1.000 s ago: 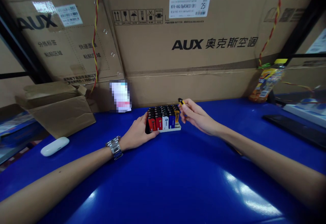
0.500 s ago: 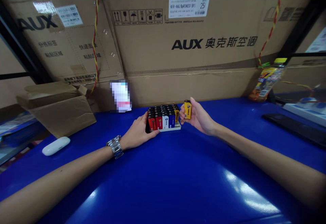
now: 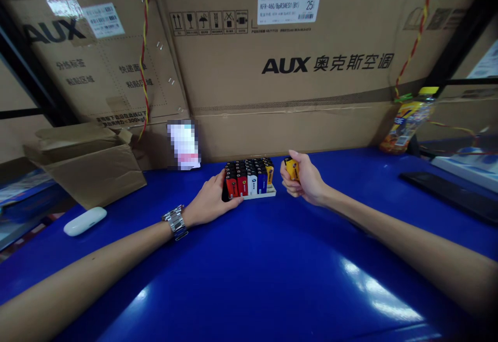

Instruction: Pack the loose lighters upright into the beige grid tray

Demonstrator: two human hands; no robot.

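A white tray [image 3: 271, 192] packed with upright lighters stands on the blue table [image 3: 249, 264]. Its front row shows red lighters [image 3: 232, 187], a white lighter [image 3: 252, 183] and a blue lighter [image 3: 262, 180], with a yellow lighter [image 3: 270, 175] behind the open front right corner. My left hand [image 3: 212, 199] grips the tray's left end, thumb along the front edge, other fingers partly hidden. To the right of the tray and apart from it, my right hand [image 3: 305, 178] is closed around another yellow lighter [image 3: 292, 169], thumb raised near its black top.
Large cardboard boxes [image 3: 327, 103] wall off the back. An opened carton [image 3: 93, 171] and a white case [image 3: 85, 221] lie left, a blurred bright upright object [image 3: 184, 145] behind the tray. At right are a drink bottle [image 3: 408, 121] and a flat black object [image 3: 447, 194].
My right hand has moved slightly right, away from the tray. Its fingers have curled further around the yellow lighter, which is now tilted. My left hand stays on the tray.
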